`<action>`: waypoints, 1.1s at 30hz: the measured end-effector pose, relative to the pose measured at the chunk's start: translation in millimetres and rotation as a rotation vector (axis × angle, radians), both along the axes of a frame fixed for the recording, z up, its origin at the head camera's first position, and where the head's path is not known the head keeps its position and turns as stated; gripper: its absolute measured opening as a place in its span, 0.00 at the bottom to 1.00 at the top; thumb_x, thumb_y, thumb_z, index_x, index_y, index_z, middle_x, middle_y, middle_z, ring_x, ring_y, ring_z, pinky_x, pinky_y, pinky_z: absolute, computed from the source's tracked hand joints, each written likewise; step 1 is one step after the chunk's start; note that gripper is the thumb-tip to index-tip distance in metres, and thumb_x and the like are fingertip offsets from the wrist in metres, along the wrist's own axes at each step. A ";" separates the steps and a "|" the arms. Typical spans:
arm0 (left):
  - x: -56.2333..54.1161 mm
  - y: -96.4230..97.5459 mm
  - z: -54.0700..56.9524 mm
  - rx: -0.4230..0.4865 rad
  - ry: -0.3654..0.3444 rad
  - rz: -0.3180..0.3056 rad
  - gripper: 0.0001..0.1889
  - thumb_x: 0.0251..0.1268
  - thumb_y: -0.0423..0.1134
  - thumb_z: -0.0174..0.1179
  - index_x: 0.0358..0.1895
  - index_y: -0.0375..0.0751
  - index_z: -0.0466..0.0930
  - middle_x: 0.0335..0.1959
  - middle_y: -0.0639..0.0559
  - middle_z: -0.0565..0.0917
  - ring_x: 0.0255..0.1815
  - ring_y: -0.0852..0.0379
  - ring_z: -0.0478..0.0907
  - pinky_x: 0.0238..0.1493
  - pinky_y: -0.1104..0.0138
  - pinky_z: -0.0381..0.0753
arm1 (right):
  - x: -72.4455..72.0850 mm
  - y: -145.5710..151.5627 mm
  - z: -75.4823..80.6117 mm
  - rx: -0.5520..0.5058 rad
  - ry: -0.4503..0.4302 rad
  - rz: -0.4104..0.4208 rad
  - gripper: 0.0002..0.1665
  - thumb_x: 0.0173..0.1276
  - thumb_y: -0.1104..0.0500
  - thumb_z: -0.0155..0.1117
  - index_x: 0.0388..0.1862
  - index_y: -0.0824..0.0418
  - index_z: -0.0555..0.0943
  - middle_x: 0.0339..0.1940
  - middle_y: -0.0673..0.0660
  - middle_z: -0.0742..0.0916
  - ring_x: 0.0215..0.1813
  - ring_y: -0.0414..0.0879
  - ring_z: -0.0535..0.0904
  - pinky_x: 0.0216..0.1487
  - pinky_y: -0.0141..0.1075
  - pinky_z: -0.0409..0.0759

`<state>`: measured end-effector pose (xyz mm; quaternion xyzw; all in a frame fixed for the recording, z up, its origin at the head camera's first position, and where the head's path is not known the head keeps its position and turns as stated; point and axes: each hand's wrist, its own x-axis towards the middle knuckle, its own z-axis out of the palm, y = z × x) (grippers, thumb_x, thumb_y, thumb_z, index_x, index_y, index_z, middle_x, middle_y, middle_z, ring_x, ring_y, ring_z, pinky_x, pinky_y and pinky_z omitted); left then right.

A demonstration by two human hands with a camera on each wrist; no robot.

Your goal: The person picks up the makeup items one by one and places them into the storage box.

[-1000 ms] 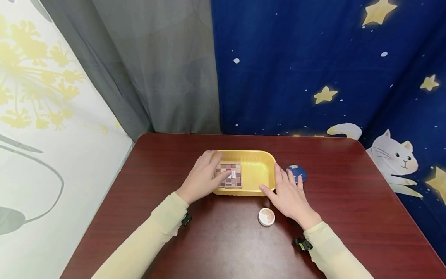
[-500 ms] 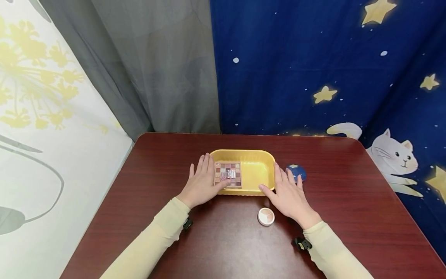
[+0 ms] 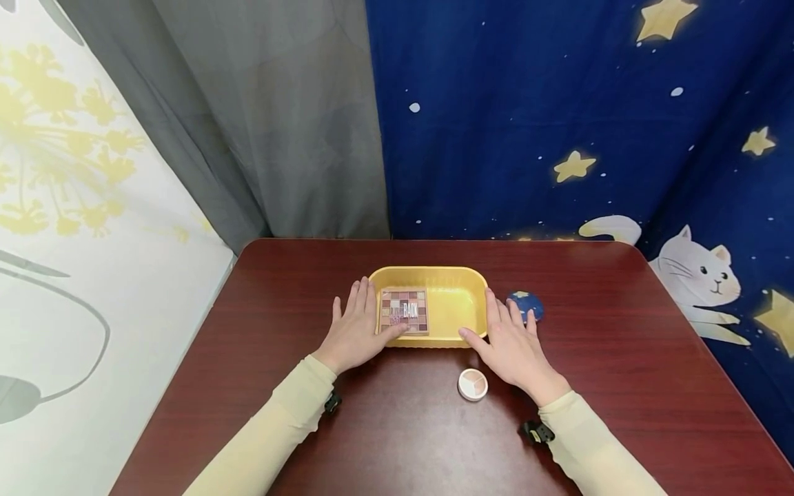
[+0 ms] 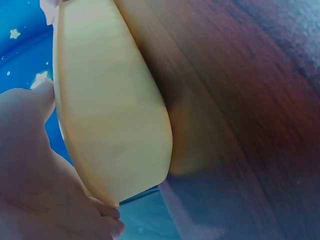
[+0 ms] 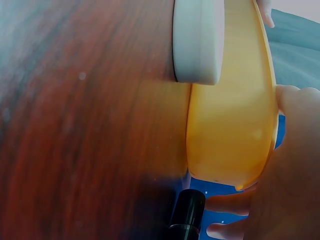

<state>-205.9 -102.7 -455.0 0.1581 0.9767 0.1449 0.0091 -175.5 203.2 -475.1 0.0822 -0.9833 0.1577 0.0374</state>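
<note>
Tray [image 3: 455, 311], glossy yellow, oblong, with rounded corners

Between the left grip [image 3: 352, 331] and the right grip [image 3: 515, 346], the tray [image 3: 455, 313] sits on the tabletop [image 3: 397, 441], with its left end against the left grip and its right end against the right grip. In the tray, the palette [image 3: 403, 304] lies in the half beside the left grip. Before the tray, on the tabletop, the round compact [image 3: 473, 385] lies near the right grip, to its left. The round-topped item [image 3: 526, 303] is at the far end of the right grip, towards its right; whether they touch cannot be told. Behind the tabletop, beyond both grips, hang two curtains [image 3: 484, 165], side by side.
</note>
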 end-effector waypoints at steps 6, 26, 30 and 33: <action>0.5 -1.8 0.7 -0.005 -0.009 0.002 0.60 0.64 0.77 0.45 0.80 0.31 0.37 0.82 0.40 0.37 0.82 0.44 0.34 0.74 0.39 0.34 | 0.2 0.4 0.8 -0.004 -0.005 0.001 0.64 0.67 0.18 0.38 0.84 0.61 0.41 0.78 0.66 0.65 0.77 0.71 0.54 0.70 0.72 0.43; -0.3 -5.2 0.0 -0.025 -0.021 -0.013 0.64 0.59 0.81 0.46 0.81 0.32 0.37 0.83 0.41 0.36 0.82 0.44 0.34 0.74 0.39 0.37 | -1.0 2.0 9.9 0.014 -0.008 0.024 0.63 0.68 0.19 0.40 0.83 0.62 0.45 0.80 0.68 0.58 0.77 0.69 0.53 0.67 0.74 0.46; -0.4 -5.8 -0.2 -0.027 -0.025 -0.014 0.64 0.58 0.82 0.44 0.81 0.32 0.36 0.83 0.41 0.35 0.82 0.45 0.34 0.74 0.39 0.37 | -2.7 7.0 15.2 -0.015 -0.023 0.032 0.58 0.71 0.24 0.44 0.84 0.60 0.46 0.81 0.67 0.56 0.78 0.69 0.50 0.68 0.74 0.45; -1.1 -5.8 -0.1 -0.030 -0.023 -0.010 0.65 0.57 0.83 0.43 0.81 0.33 0.35 0.83 0.42 0.35 0.82 0.45 0.34 0.74 0.39 0.37 | -4.4 13.6 18.7 -0.036 -0.026 0.029 0.52 0.75 0.27 0.44 0.83 0.58 0.49 0.81 0.67 0.56 0.78 0.70 0.49 0.68 0.73 0.44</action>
